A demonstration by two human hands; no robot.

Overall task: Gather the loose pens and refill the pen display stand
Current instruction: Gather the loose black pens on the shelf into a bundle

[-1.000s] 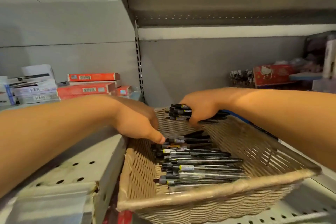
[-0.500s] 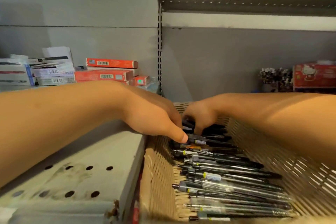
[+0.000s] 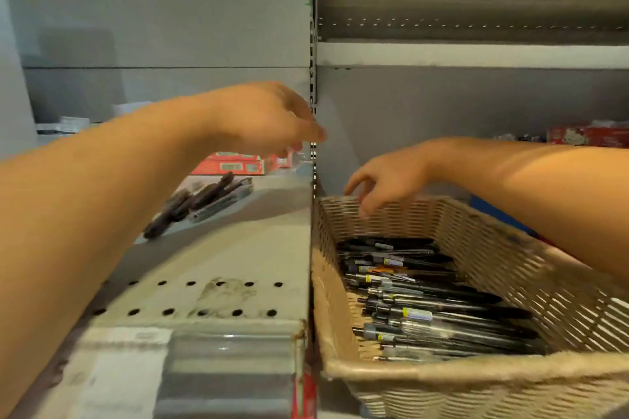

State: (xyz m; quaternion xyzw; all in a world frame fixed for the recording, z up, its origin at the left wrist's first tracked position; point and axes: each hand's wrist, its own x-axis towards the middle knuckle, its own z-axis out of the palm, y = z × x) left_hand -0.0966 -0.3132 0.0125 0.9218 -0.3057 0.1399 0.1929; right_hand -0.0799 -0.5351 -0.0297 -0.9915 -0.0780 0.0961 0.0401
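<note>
A beige woven basket (image 3: 561, 286) on the right shelf holds several dark pens (image 3: 425, 299) lying side by side. A small bunch of dark pens (image 3: 200, 202) lies loose on the grey shelf to the left of the basket. My left hand (image 3: 269, 119) hovers above that shelf, blurred, fingers loosely bent, holding nothing. Over the basket's far rim hangs my right hand (image 3: 388, 177), fingers relaxed and pointing down, empty.
A grey perforated metal shelf (image 3: 218, 282) lies at the left, with red boxes (image 3: 235, 165) at its back. A slotted upright post (image 3: 313, 78) divides the two bays. A red printed box (image 3: 589, 136) stands far right, and another shelf hangs overhead.
Both hands have left the basket's pens and risen. A bunch of pens now lies on the left shelf. The left hand lifted up and away; the right hand is empty.
</note>
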